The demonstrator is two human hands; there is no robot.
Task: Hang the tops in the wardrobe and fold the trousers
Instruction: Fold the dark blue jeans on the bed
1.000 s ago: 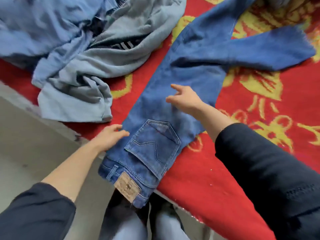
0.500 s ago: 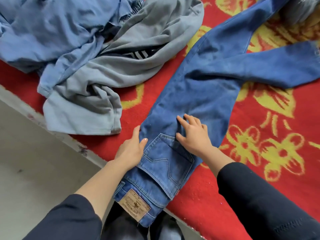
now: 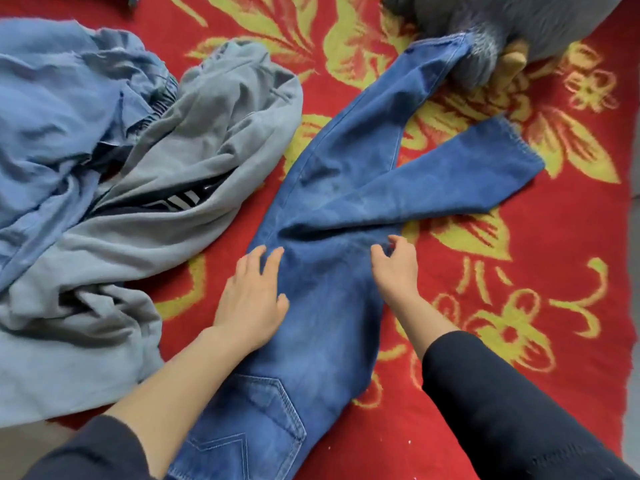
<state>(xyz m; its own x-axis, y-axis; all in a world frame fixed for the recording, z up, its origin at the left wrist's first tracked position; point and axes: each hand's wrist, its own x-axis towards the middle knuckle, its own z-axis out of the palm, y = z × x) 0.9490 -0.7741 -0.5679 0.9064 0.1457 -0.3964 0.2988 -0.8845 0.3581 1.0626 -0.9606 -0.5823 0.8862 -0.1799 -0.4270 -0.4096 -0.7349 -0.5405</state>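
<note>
A pair of blue jeans [image 3: 332, 202] lies on a red blanket [image 3: 519, 306] with a yellow flower pattern. The back pocket is at the bottom centre of the frame and the legs run toward the upper right. One leg reaches a grey furry object [image 3: 536, 22] at the top right corner, and the other splays out to the right. The left hand [image 3: 252, 303] rests flat on the denim near its left edge, fingers straight and spread. The right hand [image 3: 394, 268] sits at the right edge where the legs part. Its fingers are curled and appear to pinch a fold of the fabric, though the grip is partly hidden. A crumpled grey garment [image 3: 207, 140] and a light blue garment [image 3: 62, 109] are heaped at the left of the frame.
</note>
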